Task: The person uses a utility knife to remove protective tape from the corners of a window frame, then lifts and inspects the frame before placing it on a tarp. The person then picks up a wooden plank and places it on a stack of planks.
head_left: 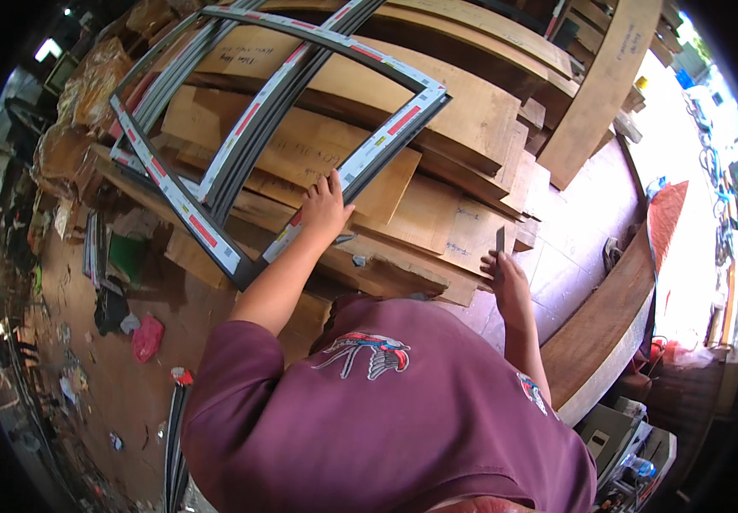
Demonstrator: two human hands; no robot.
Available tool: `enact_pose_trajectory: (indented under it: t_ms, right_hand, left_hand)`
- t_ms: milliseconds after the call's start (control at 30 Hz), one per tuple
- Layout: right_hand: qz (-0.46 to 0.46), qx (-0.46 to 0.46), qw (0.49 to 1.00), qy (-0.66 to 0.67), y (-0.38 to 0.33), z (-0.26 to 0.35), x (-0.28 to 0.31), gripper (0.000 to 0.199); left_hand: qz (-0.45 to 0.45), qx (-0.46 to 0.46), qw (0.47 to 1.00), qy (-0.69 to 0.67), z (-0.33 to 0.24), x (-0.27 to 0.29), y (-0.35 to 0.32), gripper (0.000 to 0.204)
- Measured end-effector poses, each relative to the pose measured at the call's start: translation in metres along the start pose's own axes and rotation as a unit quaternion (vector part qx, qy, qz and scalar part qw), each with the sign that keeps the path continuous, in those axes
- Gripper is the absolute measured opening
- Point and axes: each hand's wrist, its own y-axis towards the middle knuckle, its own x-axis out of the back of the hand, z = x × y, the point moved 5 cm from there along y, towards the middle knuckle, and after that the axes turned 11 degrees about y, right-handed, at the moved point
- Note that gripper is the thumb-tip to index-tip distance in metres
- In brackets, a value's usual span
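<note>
A dark grey window frame (202,221), its faces covered with white and red protective tape, lies tilted over the stacked boards in front of me. My left hand (326,209) grips its near bar, with the fingers lying over the taped face; the underside of that grip is hidden. To the right, apart from the frame, my right hand (510,280) pinches a thin, flat dark strip (500,240) that points up and away from me. A small dark pointed piece (343,239) shows beside my left wrist.
Thick wooden boards (437,103) are piled beneath and beyond the frame. One long plank (604,90) leans at the far right, and a curved beam (600,321) runs along my right. Dark profiles (175,436) and a pink bag (147,339) are at the left.
</note>
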Motion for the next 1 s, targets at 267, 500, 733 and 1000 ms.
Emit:
enact_pose_trajectory:
  t_ms: [267,500,733,1000]
  right_hand:
    - [0.056,-0.056,0.996,-0.039,0.025,-0.006,-0.035,0.034]
    - [0.073,-0.096,0.988,-0.094,0.023,-0.032,-0.04,0.032]
    - [0.016,-0.043,0.994,-0.103,0.018,-0.03,-0.032,0.031]
    - [-0.088,-0.021,0.989,-0.116,-0.019,-0.039,-0.026,0.034]
  left_hand:
    - [0.028,0.034,0.994,-0.097,0.061,0.015,-0.096,0.095]
    - [0.079,0.057,0.987,-0.124,0.08,0.016,-0.104,0.086]
    - [-0.058,-0.078,0.966,-0.239,-0.001,0.012,0.018,0.06]
    - [-0.071,-0.112,0.949,-0.285,-0.089,-0.017,0.165,0.057]
